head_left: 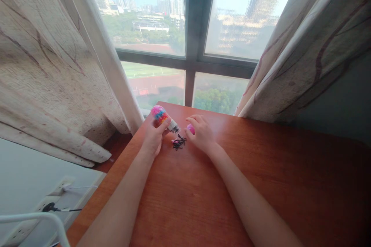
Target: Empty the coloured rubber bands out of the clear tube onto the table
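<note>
My left hand [153,137] grips a small clear bottle [162,117] filled with many-coloured bits, tipped with its open neck pointing down to the right. Below the neck a little heap of black pieces [178,142] lies on the wooden table [261,185]. My right hand [200,133] rests beside the heap with its fingers curled round a small pink thing [190,128], maybe the bottle's cap.
The table stands against a large window [185,46] with patterned curtains [52,65] on both sides. At the lower left, below the table edge, a wall socket strip [49,204] holds plugs and cables, and a white tube [43,220] curves across.
</note>
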`<act>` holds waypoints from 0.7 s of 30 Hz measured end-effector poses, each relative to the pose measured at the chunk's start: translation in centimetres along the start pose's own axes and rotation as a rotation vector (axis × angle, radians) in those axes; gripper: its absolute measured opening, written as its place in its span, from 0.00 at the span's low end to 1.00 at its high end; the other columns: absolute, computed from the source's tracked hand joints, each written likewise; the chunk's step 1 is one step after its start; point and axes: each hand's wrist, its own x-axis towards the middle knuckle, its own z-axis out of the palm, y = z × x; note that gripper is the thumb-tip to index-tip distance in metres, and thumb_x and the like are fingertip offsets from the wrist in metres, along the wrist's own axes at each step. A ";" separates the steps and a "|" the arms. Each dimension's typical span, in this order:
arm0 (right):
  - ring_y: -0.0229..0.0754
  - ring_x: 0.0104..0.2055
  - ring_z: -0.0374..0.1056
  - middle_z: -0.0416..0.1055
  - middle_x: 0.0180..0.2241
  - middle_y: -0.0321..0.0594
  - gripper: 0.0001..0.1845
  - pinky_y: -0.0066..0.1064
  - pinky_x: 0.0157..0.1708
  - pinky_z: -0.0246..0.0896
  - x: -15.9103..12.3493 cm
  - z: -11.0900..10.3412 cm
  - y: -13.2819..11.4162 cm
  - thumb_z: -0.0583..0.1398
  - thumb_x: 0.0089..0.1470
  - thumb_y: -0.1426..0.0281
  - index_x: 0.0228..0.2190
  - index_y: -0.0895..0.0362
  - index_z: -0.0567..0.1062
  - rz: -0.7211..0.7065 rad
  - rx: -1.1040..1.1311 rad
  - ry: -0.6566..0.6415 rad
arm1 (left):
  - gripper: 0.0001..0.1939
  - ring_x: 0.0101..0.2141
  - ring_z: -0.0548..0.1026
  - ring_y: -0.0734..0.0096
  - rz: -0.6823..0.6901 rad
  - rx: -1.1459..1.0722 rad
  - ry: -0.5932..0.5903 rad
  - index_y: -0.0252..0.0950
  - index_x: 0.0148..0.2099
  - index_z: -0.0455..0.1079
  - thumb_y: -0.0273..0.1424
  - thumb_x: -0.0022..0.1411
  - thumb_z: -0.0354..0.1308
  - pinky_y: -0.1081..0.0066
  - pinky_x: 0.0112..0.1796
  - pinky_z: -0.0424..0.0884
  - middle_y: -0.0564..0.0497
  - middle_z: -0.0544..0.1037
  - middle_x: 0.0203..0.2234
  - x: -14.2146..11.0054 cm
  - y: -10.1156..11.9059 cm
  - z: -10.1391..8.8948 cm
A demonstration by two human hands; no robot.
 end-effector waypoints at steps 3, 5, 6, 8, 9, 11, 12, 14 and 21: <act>0.43 0.38 0.68 0.73 0.35 0.41 0.08 0.33 0.41 0.64 -1.2 0.6 -1.9 0.57 0.59 0.69 0.37 0.56 0.77 0.086 0.124 0.098 | 0.22 0.30 0.74 0.77 -0.005 -0.025 0.018 0.34 0.35 0.70 0.36 0.42 0.75 0.75 0.34 0.73 0.55 0.75 0.31 -0.4 0.1 0.2; 0.39 0.30 0.67 0.72 0.29 0.37 0.09 0.28 0.32 0.63 -1.9 1.2 -3.1 0.58 0.60 0.65 0.34 0.57 0.76 0.149 0.203 0.136 | 0.22 0.30 0.74 0.78 -0.010 -0.045 0.021 0.34 0.36 0.70 0.37 0.43 0.75 0.75 0.33 0.73 0.56 0.75 0.31 -0.7 0.1 0.3; 0.38 0.28 0.67 0.71 0.27 0.36 0.10 0.27 0.29 0.62 -2.2 1.5 -3.6 0.58 0.59 0.63 0.32 0.57 0.75 0.175 0.239 0.150 | 0.22 0.30 0.74 0.78 -0.014 -0.054 0.019 0.35 0.36 0.70 0.38 0.43 0.75 0.75 0.33 0.73 0.55 0.75 0.31 -0.9 0.1 0.4; 0.36 0.26 0.66 0.70 0.25 0.33 0.13 0.26 0.26 0.60 -2.3 2.0 -4.3 0.61 0.56 0.60 0.30 0.57 0.74 0.253 0.372 0.181 | 0.22 0.30 0.74 0.78 -0.024 -0.067 0.009 0.35 0.36 0.70 0.38 0.44 0.75 0.76 0.33 0.73 0.55 0.75 0.32 -1.3 0.1 0.5; 0.36 0.25 0.65 0.69 0.23 0.32 0.13 0.25 0.25 0.59 -2.2 2.3 -4.5 0.62 0.54 0.59 0.28 0.57 0.73 0.305 0.462 0.196 | 0.22 0.31 0.74 0.77 -0.029 -0.071 0.003 0.35 0.36 0.70 0.38 0.43 0.75 0.76 0.33 0.73 0.55 0.75 0.32 -1.4 0.1 0.5; 0.35 0.23 0.62 0.66 0.20 0.29 0.16 0.25 0.23 0.56 -1.8 2.7 -4.7 0.66 0.48 0.57 0.26 0.56 0.71 0.417 0.631 0.226 | 0.23 0.31 0.74 0.77 -0.035 -0.072 -0.006 0.35 0.37 0.70 0.38 0.43 0.75 0.75 0.33 0.74 0.55 0.75 0.32 -1.5 0.2 0.6; 0.34 0.22 0.61 0.64 0.19 0.28 0.16 0.24 0.22 0.55 -1.6 2.9 -4.7 0.67 0.46 0.57 0.25 0.56 0.70 0.465 0.685 0.232 | 0.23 0.31 0.74 0.77 -0.035 -0.068 -0.007 0.35 0.37 0.70 0.38 0.43 0.75 0.75 0.33 0.74 0.55 0.75 0.32 -1.6 0.3 0.6; 0.34 0.21 0.60 0.63 0.18 0.27 0.17 0.24 0.21 0.54 -1.1 3.5 -4.8 0.67 0.44 0.57 0.25 0.55 0.70 0.523 0.718 0.225 | 0.22 0.31 0.75 0.76 -0.025 -0.050 -0.001 0.35 0.38 0.70 0.36 0.43 0.75 0.75 0.33 0.75 0.54 0.75 0.33 -1.5 0.6 0.5; 0.37 0.20 0.67 0.72 0.19 0.33 0.14 0.25 0.19 0.60 -1.0 4.6 -5.4 0.64 0.48 0.58 0.25 0.56 0.73 0.531 0.803 0.082 | 0.22 0.30 0.73 0.77 0.057 0.045 0.074 0.34 0.35 0.69 0.35 0.41 0.75 0.75 0.32 0.74 0.56 0.74 0.31 -1.7 1.3 -0.1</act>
